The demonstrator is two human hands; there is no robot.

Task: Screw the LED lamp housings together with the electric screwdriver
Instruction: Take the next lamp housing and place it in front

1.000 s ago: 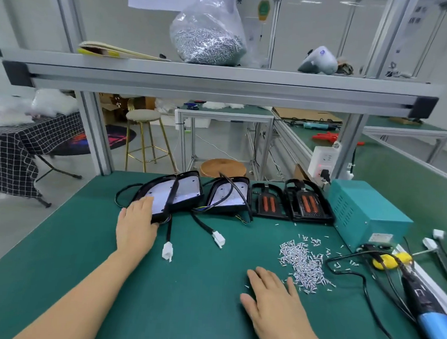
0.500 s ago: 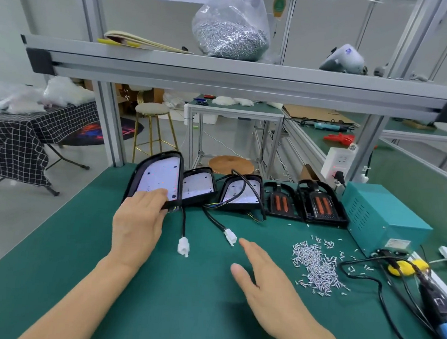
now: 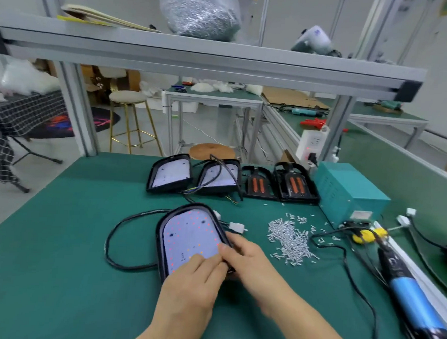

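Green matte matting covers the counter [image 3: 55,250]. A black plastic lamp housing with a white LED board [image 3: 190,239], rounded at its far end and dotted with small red and orange LEDs, is laid flat near the middle of the counter. The left hand [image 3: 191,290] is rested on its near edge, fingers bent down onto the white board; whether anything is pinched cannot be told. The right hand [image 3: 248,262] is set against the housing's near right rim, its grip narrow, fingers curled over the black edge. A black rubbery cable [image 3: 113,241] is looped from the housing to the left, and a white plastic connector [image 3: 236,226] lies just beside its right side.

Along the far edge of the counter are two more black housings with white boards [image 3: 171,175], tilted up, and two black backs with orange ribbed inserts [image 3: 281,184]. A loose heap of small shiny metal screws [image 3: 290,240] is spread right of the held housing. A teal metal box [image 3: 349,192] stands at the far right. The blue and black electric screwdriver [image 3: 413,293] lies at the right edge, well apart from both hands, with black cords trailing beside it.
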